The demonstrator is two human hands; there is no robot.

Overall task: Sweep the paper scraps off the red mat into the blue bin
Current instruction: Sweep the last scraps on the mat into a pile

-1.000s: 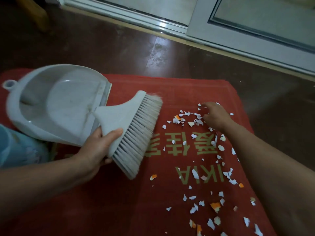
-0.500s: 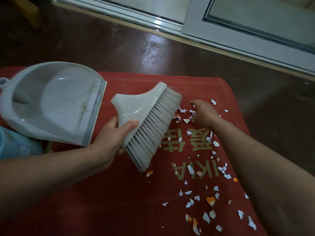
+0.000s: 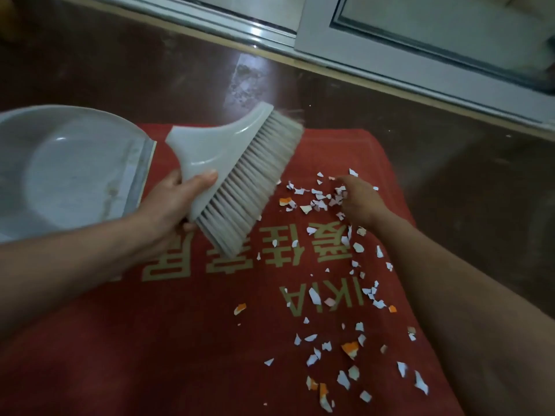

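Red mat [image 3: 186,340] holds paper scraps [image 3: 318,199]; left hand [image 3: 168,205] grips brush [image 3: 237,172].

A home, by the look of it: a doormat [image 3: 186,340] on dark glossy floor [image 3: 120,73] beside a sliding door [image 3: 420,46].

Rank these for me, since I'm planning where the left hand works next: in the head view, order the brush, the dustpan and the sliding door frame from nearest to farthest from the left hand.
1. Brush: gripped in the left hand, bristles toward the scraps.
2. Dustpan: just left of that hand, on the mat's left edge.
3. Sliding door frame: far side of the floor, upper right.
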